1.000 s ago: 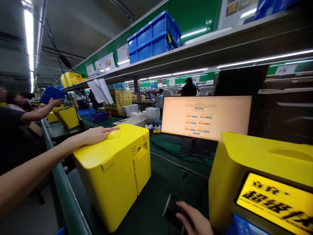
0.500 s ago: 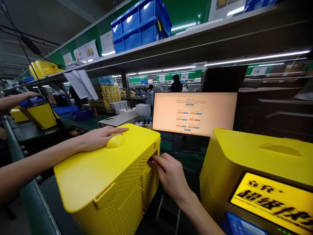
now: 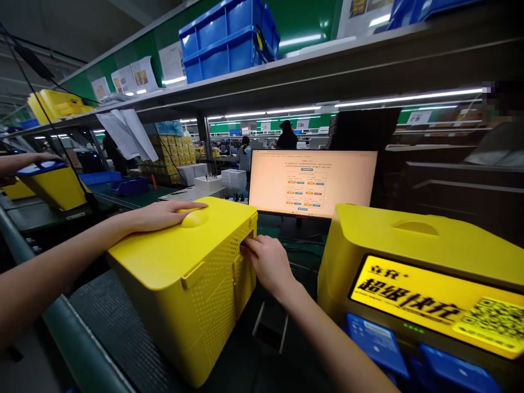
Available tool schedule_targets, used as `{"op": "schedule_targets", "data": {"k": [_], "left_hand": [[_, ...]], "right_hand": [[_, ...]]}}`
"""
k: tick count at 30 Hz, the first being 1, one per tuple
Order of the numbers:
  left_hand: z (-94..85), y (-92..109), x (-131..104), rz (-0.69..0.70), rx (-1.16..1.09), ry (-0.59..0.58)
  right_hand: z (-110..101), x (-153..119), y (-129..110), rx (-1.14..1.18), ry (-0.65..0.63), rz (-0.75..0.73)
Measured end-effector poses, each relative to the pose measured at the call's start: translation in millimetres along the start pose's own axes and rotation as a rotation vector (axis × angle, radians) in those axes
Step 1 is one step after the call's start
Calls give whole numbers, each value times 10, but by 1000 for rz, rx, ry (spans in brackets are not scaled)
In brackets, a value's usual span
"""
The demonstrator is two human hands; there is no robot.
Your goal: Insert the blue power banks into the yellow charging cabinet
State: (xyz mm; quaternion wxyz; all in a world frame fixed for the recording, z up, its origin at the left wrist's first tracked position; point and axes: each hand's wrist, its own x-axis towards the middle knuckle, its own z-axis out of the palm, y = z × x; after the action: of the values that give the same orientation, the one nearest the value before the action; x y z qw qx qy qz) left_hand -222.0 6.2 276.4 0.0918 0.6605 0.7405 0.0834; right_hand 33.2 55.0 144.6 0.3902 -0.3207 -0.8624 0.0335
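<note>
The yellow box (image 3: 184, 278) is sitting on the dark worktop (image 3: 110, 333) at about 8 o'clock in the view, with its perforated side facing the camera; its lower edge is running out of sight, and the slot in its upper right corner is showing only as a dark gap, so what lies inside is impossible to make out. The left hand (image 3: 164, 214) is lying flat and open on the box's top, fingers stretched beside a round bump (image 3: 194, 218) in the lid. The right hand (image 3: 266, 262) is pressing against the slot, fingers curled with the tips hidden in the opening; whether they are pinching anything cannot be told.

At 4 o'clock a second yellow unit (image 3: 409, 256) is being cut off by the frame's right and bottom edges. Its lit panel (image 3: 434, 305) is carrying large dark Chinese characters and a QR code, with blue flaps (image 3: 376, 341) below. Behind, at 12 o'clock, a monitor (image 3: 311, 183) is glowing with a form too small to read. Papers (image 3: 123, 134) hanging from the shelf (image 3: 327, 60) are also illegible. At 9 o'clock another person's hand (image 3: 39, 158) is resting on a blue lid over a further yellow box (image 3: 55, 188).
</note>
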Motion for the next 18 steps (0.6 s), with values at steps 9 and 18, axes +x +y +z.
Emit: {"op": "schedule_targets", "data": {"k": [9,18], "left_hand": [[-17,-526,-402,-261,-576,-189],[-9,71,328,-71,93,-36]], "right_hand": [[41,-300,8,67,176,16],[73,1,67,64,-23,119]]}}
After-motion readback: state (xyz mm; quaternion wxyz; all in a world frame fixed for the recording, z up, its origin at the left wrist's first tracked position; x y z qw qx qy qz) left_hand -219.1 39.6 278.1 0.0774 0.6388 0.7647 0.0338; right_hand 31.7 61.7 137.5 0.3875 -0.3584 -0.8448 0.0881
